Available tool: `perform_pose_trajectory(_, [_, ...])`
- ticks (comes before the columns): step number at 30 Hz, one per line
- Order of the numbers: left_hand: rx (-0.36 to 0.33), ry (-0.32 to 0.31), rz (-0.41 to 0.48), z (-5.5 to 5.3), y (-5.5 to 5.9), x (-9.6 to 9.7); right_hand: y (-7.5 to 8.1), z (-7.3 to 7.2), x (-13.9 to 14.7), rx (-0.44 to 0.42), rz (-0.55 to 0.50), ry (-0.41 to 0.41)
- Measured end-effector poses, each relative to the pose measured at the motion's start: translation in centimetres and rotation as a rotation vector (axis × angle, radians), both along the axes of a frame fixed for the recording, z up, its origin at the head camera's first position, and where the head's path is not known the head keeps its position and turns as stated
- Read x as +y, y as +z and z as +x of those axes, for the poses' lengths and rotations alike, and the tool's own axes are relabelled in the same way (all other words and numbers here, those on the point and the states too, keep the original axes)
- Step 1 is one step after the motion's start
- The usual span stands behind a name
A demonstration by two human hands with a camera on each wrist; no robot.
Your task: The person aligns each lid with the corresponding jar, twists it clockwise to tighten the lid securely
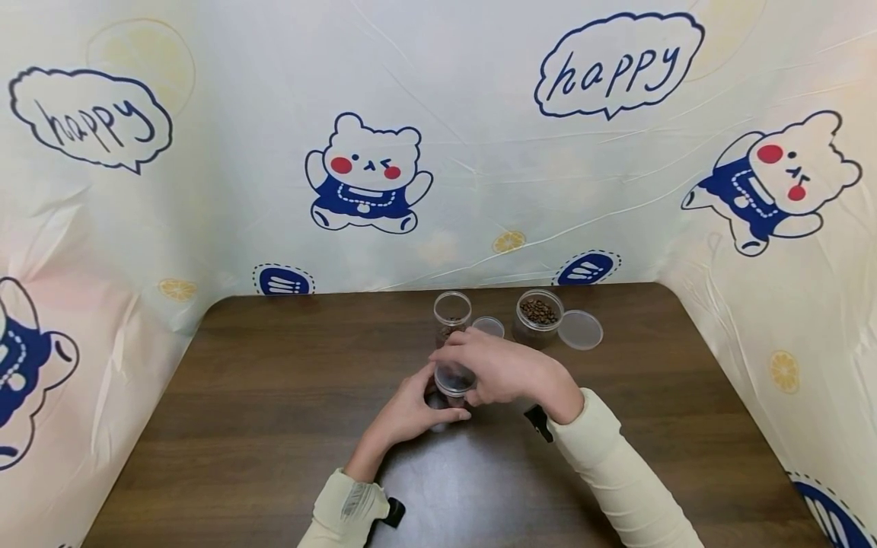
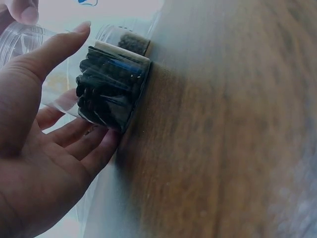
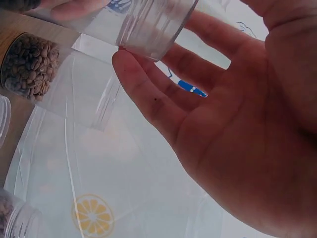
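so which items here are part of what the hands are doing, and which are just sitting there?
In hand:
- left hand, fingers around the bean jar standing on the table
- right hand, holding the clear jar over it

Lying about:
- open small jar, few beans inside
- small lid
- open wide jar of coffee beans
- large lid

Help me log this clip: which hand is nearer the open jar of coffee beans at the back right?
Right. The right hand lies just in front of the coffee bean jar; the left hand sits lower left, farther away.
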State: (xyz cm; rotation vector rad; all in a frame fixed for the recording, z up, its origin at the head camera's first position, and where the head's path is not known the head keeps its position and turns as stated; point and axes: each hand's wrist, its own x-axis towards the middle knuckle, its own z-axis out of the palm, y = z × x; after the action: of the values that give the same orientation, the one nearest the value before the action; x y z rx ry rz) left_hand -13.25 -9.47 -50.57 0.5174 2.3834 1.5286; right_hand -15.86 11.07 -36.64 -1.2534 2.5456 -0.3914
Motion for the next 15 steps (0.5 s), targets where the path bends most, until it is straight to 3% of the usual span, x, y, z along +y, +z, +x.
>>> perform_pose_trajectory(7, [0.010, -0.001, 0.009, 0.0, 0.0, 0.0, -0.9, 0.2, 0.4, -0.012, -0.065, -0.096])
perform_pose_trajectory(11, [0.013, 0.009, 0.028, 0.0, -0.1, 0.1, -2.4, 0.1, 1.9, -0.072, -0.239, -0.131])
perform_pose_trajectory(15, [0.003, 0.011, 0.035, -0.1, -0.2, 0.1, -4.3, -0.1, 3.1, -0.157, -0.423, -0.115])
